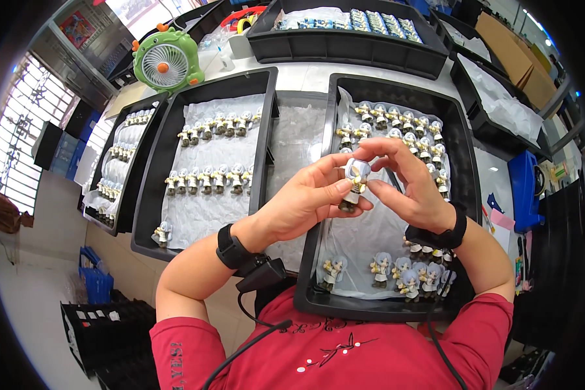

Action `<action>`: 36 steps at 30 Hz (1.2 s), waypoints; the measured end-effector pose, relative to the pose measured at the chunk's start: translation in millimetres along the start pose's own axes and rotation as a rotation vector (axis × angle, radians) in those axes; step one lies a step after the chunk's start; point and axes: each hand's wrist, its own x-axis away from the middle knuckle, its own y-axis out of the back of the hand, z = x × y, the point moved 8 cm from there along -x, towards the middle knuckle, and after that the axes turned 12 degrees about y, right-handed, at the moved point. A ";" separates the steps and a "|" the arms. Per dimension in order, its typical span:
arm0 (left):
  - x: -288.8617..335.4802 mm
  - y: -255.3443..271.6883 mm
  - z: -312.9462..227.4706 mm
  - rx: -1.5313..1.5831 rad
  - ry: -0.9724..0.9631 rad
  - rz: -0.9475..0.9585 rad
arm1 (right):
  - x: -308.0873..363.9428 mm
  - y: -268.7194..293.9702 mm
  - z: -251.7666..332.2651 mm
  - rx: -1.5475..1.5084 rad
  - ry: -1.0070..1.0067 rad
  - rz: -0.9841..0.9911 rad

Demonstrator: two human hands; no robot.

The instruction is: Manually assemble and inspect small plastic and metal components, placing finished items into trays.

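Above the left edge of the near right black tray [312, 273], a small figurine [355, 172] with pale silver hair, white and yellow clothes and a dark base is held upright. My left hand [309, 195] grips it between thumb and fingers. Curved around the figurine's head and right side is my right hand [406, 179], its fingertips and thumb at the figurine; exact contact is partly hidden. Similar figurines [409, 120] stand in rows at the far part of this tray. Nearer me in it, a loose group of figurines [406, 276] lies on white lining sheet.
To the left, another black tray [151, 188] holds spaced figurine rows, with a narrower tray [136, 166] beyond it. A green fan [169, 62] stands at the back left. Across the back sits a deep black crate [344, 47] of packed pieces. A blue bin [526, 188] is at right.
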 end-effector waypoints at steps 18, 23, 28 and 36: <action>2.3 1.6 -5.7 -0.050 -0.082 -0.073 | 5.7 -22.6 -6.8 0.147 -0.013 0.104; 2.7 0.8 -6.6 -0.059 -0.106 -0.077 | 6.1 -22.9 -7.8 0.146 -0.002 0.101; 2.2 3.9 -5.0 -0.066 -0.109 -0.096 | 5.2 -22.6 -7.6 0.139 -0.016 0.110; 2.2 2.3 -6.0 -0.063 -0.087 -0.117 | 7.3 -22.6 -11.5 0.107 -0.059 0.120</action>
